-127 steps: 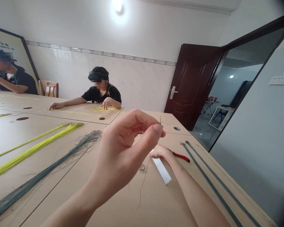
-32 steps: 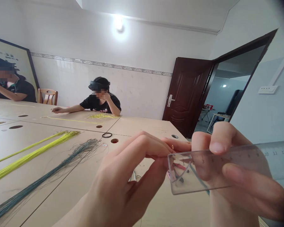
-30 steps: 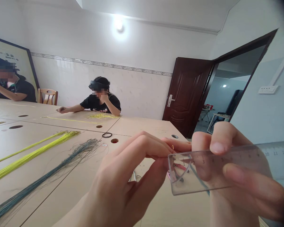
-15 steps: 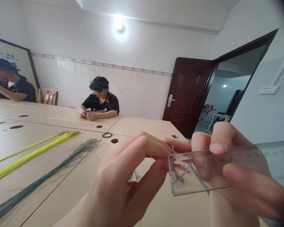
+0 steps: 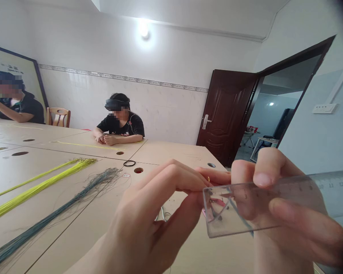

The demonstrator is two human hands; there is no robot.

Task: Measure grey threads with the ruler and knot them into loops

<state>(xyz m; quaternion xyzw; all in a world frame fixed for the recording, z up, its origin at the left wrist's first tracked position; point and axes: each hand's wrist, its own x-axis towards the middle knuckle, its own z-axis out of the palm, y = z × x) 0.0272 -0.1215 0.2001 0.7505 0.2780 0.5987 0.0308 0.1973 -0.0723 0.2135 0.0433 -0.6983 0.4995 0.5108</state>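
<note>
My right hand grips a clear plastic ruler, thumb on the near face and fingers on its upper edge. The ruler's zero end reaches the fingertips of my left hand. That hand is closed in a pinch, and a tiny gold-coloured piece pokes up at its tips; the rest of what it pinches is hidden. Behind the ruler a thin teal cord slants down towards my right wrist. Through the plastic I see a pink-handled tool on the table, partly covered.
Bundles of yellow cords and teal cords lie on the table at left. A black ring lies near a cable hole. Scissor-like metal loops show behind my left hand. Two people sit across the table.
My hands and the ruler stay nearly in place; the ruler's end tilts very slightly. The person across has shifted their head and arms a little to the left.
</note>
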